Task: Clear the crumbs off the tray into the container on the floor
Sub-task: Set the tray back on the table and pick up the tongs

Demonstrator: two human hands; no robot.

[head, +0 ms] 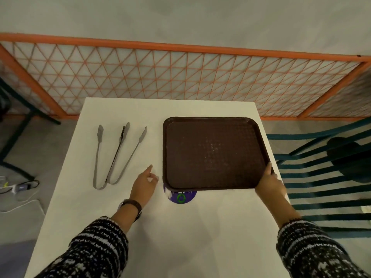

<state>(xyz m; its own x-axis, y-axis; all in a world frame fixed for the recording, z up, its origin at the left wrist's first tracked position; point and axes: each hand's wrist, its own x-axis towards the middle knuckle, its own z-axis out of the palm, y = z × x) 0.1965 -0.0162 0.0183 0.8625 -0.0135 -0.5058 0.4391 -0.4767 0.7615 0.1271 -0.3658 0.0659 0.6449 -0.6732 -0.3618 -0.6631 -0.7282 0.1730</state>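
On white table (140, 227): right grip (269, 183) clasps textured brown tray (210, 137) corner; left grip (143, 185) loose, empty.

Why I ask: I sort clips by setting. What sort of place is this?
Probably a cafeteria or casual eatery: a brown textured plastic serving tray on a white square table, metal tongs alongside, and a teal slatted chair beside it.

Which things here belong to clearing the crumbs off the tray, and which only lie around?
For the job: tray, crumbs on it, right hand gripping its near right corner, left hand open beside it. Floor container: not visible.
Lying about: two pairs of tongs, purple disc partly under the tray, chair.
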